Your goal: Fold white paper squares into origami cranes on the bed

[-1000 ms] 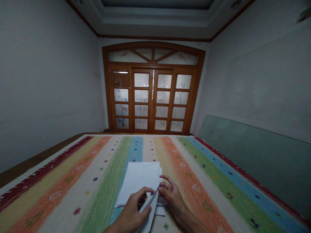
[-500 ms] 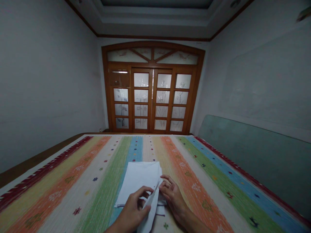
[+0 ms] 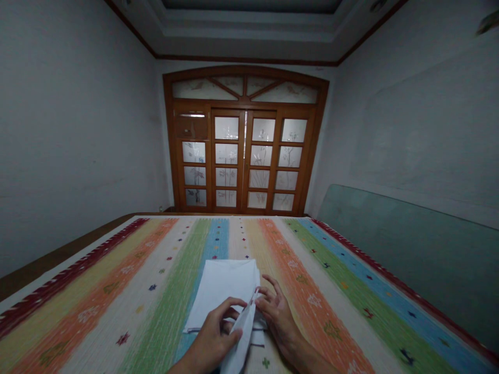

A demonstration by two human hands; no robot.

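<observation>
My left hand [image 3: 215, 332] grips a folded piece of white paper [image 3: 244, 340], thumb on the near face and fingers behind it. The paper stands tilted on edge, its upper end reaching my right hand [image 3: 276, 311]. The right thumb and index finger pinch that upper corner, while the other fingers are loosely raised. Behind and to the left, a stack of white paper [image 3: 224, 291] lies flat on the striped cloth, with a thin dark line along its near edge. Another white edge with a dark line shows beneath my right hand. Whether the held piece is a bag or an envelope cannot be made out.
A striped, patterned cloth [image 3: 156, 291] covers the table, with a wooden edge [image 3: 47, 259] at the left. Along the right side stands a pale green panel [image 3: 390, 239]. Wooden doors with glass panes [image 3: 244, 161] are beyond the far end.
My right hand's fingers have lifted and spread slightly at the paper's upper corner. The left hand keeps its grip, and the stack lies where it was.
</observation>
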